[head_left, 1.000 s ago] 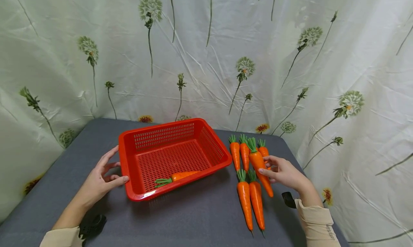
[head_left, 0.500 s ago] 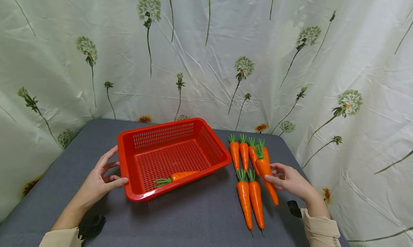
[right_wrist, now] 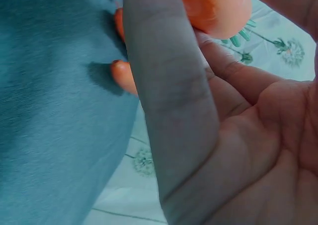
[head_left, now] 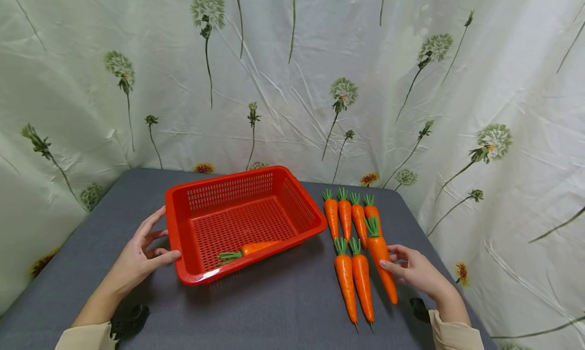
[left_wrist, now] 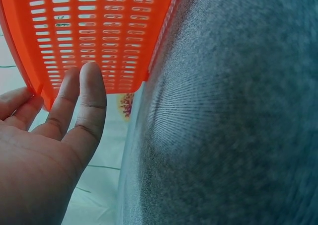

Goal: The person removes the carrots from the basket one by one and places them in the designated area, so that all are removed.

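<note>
My right hand holds a carrot between thumb and fingers, its green top toward the back row of carrots. Left of it in the head view lie two carrots side by side, tips toward me. In the right wrist view a finger covers much of the held carrot. At the left end of the red basket, my left hand rests its thumb on the rim, fingers spread along the outside. The left wrist view shows these fingers fairly straight beside the slotted wall. One carrot lies inside the basket.
Several carrots form a back row to the right of the basket. The grey table runs up to a white curtain with dandelion prints, which also hangs along both sides.
My right hand has moved the carrot toward me and to the right, off the back row to beside the two front carrots. The left hand and basket have stayed put.
</note>
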Tool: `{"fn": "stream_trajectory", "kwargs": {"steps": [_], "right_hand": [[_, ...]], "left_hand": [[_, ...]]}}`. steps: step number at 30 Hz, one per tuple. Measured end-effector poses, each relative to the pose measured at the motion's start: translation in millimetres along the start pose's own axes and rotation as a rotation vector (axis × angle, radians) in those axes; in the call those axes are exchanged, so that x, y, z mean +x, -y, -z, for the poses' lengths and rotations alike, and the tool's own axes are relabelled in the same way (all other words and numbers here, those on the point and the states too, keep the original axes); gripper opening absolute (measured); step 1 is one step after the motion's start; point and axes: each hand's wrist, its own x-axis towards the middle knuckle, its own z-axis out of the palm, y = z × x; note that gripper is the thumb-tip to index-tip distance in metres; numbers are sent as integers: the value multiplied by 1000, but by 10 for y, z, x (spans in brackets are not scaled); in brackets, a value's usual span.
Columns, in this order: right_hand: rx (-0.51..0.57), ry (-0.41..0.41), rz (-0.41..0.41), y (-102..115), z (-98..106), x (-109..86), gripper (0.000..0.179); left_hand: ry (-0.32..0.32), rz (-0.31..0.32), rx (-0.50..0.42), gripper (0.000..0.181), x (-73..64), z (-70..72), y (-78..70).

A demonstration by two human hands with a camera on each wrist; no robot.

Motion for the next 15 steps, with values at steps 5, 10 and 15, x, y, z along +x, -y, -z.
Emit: {"fn": "stream_trajectory", "kwargs": {"steps": [5, 10, 15], "right_hand": [[14, -12, -57, -95, -42, -25, 70], [48, -4, -81, -157, -80, -40, 71], [89, 37, -87, -225, -146, -48, 69]], "left_hand": [[-1, 1, -2, 97, -2, 1, 4], [-5, -3, -2, 96, 0, -2, 6], [-7, -3, 9, 97, 7, -9, 7]]}}
